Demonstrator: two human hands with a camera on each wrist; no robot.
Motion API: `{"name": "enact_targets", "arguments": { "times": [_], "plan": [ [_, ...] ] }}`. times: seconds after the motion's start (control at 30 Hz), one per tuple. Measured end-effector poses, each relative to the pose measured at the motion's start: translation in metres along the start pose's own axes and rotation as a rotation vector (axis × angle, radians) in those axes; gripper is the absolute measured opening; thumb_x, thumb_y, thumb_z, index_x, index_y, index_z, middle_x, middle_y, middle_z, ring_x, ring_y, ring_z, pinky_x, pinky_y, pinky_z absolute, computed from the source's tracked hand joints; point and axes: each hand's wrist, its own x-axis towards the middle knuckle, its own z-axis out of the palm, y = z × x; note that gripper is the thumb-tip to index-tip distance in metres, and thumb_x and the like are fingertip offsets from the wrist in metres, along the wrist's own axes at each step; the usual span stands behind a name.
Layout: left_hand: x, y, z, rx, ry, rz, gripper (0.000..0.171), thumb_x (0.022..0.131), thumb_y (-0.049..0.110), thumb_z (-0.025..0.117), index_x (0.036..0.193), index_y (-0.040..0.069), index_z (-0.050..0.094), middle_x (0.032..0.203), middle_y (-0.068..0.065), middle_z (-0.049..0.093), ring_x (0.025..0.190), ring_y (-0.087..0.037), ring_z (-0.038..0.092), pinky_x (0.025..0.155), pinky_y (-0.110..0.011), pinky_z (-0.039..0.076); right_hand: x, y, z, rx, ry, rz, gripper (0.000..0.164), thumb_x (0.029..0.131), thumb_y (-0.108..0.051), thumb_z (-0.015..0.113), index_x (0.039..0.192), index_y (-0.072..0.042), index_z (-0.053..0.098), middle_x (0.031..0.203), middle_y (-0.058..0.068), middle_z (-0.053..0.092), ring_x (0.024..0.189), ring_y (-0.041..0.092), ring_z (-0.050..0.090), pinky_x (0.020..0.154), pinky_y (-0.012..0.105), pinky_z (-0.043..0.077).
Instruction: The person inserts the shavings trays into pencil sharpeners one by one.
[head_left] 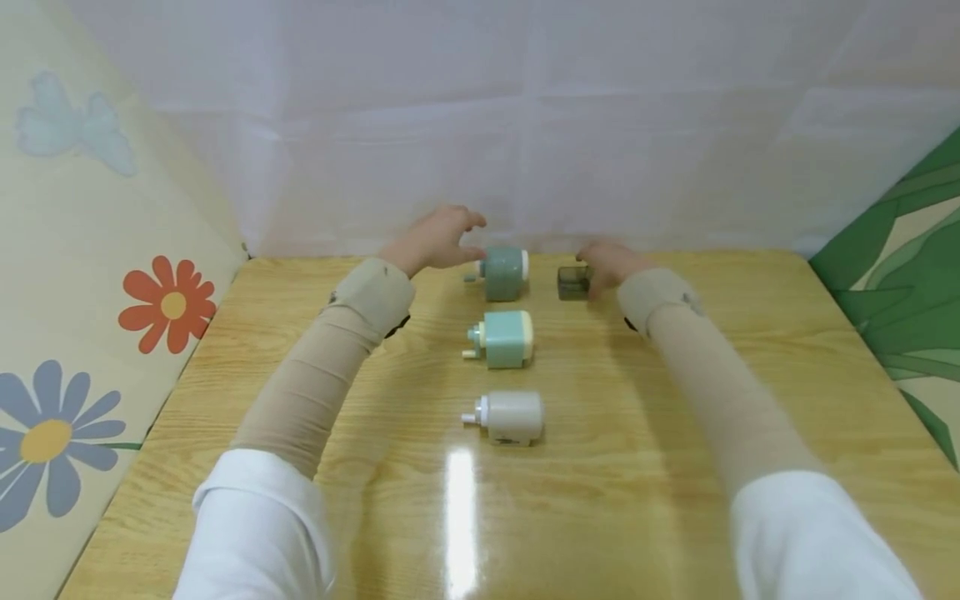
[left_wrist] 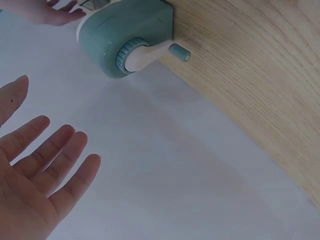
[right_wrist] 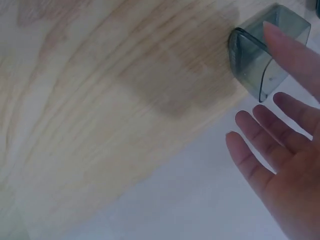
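Note:
A dark green hand-crank pencil sharpener (head_left: 504, 273) lies at the back of the table, its crank pointing left. My left hand (head_left: 442, 237) hovers just left of it, fingers spread and holding nothing; the left wrist view shows the sharpener's crank handle (left_wrist: 150, 55) beyond the fingers. To the right sits a small clear smoky shavings bin (head_left: 573, 283), detached from any sharpener. Beside it is my right hand (head_left: 611, 262). In the right wrist view the thumb overlaps the bin (right_wrist: 250, 55) while the other fingers stay extended and apart from it; whether the thumb touches cannot be told.
A light green sharpener (head_left: 506, 340) and a beige sharpener (head_left: 513, 417) stand in a line in front of the dark green one. White sheeting (head_left: 525, 125) rises behind the wooden table (head_left: 637, 500). Painted panels flank the left and right edges.

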Motion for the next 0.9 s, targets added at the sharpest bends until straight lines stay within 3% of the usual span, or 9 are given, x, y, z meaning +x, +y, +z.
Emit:
{"name": "enact_targets", "arguments": {
  "times": [0.3,0.63,0.77,0.9],
  "plan": [
    [0.018,0.005,-0.003,0.031,-0.054,-0.042,0.052,0.092,0.028,0.057,0.134,0.002,0.043,0.134,-0.016,0.046,0.122,-0.029,0.042,0.101,-0.039,0.035,-0.001,0.004,0.008,-0.01,0.025,-0.016,0.065,0.075,-0.008,0.075,0.127,0.012,0.042,0.129,0.031,0.043,0.118,0.044,0.039,0.099,0.053,0.034],
    [0.037,0.004,0.011,0.013,-0.139,-0.146,0.057,0.087,0.028,0.064,0.135,0.005,0.043,0.14,-0.012,0.039,0.129,-0.027,0.033,0.106,-0.038,0.029,0.0,-0.003,0.01,-0.049,0.067,-0.067,0.059,0.071,-0.005,0.075,0.119,0.016,0.049,0.12,0.032,0.05,0.113,0.044,0.045,0.099,0.05,0.035],
    [0.041,0.0,0.021,-0.021,-0.139,-0.161,0.058,0.085,0.028,0.067,0.133,0.004,0.046,0.137,-0.011,0.043,0.125,-0.026,0.038,0.104,-0.036,0.033,0.002,-0.006,0.012,-0.021,0.064,-0.044,0.058,0.071,-0.004,0.075,0.12,0.014,0.049,0.121,0.031,0.05,0.114,0.043,0.045,0.099,0.05,0.035],
    [0.045,-0.003,0.033,-0.048,-0.118,-0.151,0.049,0.082,0.024,0.071,0.122,0.001,0.056,0.123,-0.011,0.055,0.11,-0.023,0.051,0.094,-0.032,0.043,0.003,-0.009,0.014,-0.009,0.066,-0.04,0.059,0.069,-0.003,0.076,0.119,0.014,0.05,0.12,0.03,0.051,0.113,0.043,0.045,0.099,0.049,0.035]
  ]
}}
